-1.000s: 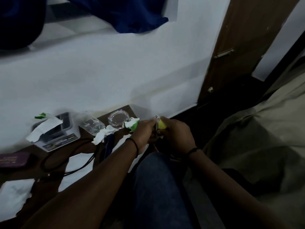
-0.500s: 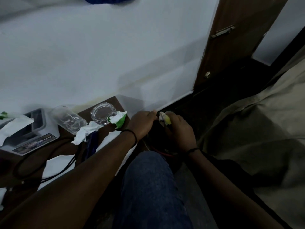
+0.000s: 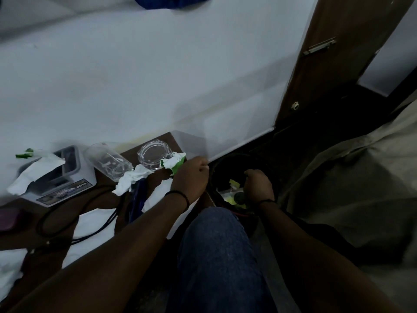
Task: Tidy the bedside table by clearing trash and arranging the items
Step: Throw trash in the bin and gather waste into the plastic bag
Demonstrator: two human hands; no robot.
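Against a white wall, the brown bench (image 3: 108, 199) is seen; at its right edge, crumpled green-and-white trash (image 3: 172, 162) is clamped by the left hand (image 3: 191, 177). The right hand (image 3: 258, 186) is curled inside a dark bin (image 3: 216, 163); what it holds cannot be told.

Counts on and beside the bedside table

Two hands, two glass vessels, one grey box, three crumpled tissues, one black cable and one dark bin are counted.

One head-worn camera looks steeply down, close over the bedside table (image 3: 158, 143) corner.
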